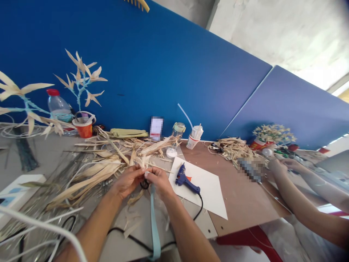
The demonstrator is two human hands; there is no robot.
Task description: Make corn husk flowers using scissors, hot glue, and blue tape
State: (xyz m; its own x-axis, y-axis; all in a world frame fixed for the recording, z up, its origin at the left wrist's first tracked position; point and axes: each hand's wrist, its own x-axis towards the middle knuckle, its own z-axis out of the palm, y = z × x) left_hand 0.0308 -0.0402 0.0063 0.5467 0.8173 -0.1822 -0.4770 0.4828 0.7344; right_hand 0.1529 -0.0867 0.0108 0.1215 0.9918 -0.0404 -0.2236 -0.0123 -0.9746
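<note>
My left hand (130, 181) is closed in a pinch at the base of a pale corn husk flower (144, 161). Close against it, my right hand (159, 181) pinches too, its fingertips meeting those of the left. A light blue tape (155, 229) hangs from under the right fingers down past the table edge. What lies exactly between the fingertips is hidden. Dried corn husks (95, 173) spread to the left of both hands. To their right, a blue glue gun (185, 179) rests on a white sheet (212, 193).
Finished husk flowers (81, 78) stand in a red cup (83, 127) by a water bottle (57, 105). A phone (156, 128) leans on the blue partition (163, 72). White cables (40, 225) cross the left foreground. A co-worker's arms (294, 196) are at the right.
</note>
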